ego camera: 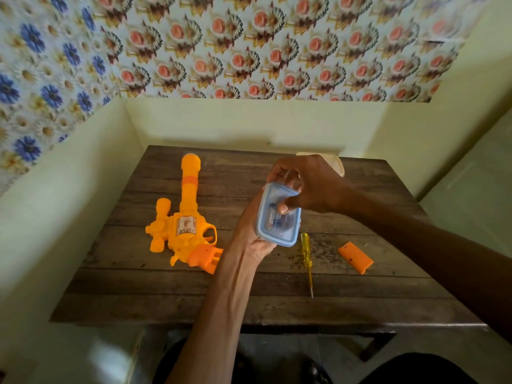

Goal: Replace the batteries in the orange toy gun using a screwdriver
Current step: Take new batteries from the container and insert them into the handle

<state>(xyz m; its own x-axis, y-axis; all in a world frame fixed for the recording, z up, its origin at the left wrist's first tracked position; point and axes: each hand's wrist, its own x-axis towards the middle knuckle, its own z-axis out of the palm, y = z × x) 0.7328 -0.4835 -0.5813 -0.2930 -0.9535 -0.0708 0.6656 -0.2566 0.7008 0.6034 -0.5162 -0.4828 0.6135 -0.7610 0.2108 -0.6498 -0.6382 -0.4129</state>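
Observation:
The orange toy gun [181, 223] lies on the wooden table [166, 300] at the left, barrel pointing away, its grip showing an uncovered battery slot. My left hand [253, 239] holds a small clear box with a blue rim [278, 216] from below, above the table's middle. My right hand [302, 184] grips the box's far end, thumb pressed into it. Small batteries show through the clear plastic. A yellow screwdriver [307, 259] lies on the table just right of the box, tip toward me. The orange battery cover [355, 257] lies further right.
A pale object [336, 162] sits at the table's far edge, mostly hidden behind my right hand. Cream walls close in the table at the back and left. My dark-clothed knees show below the near edge.

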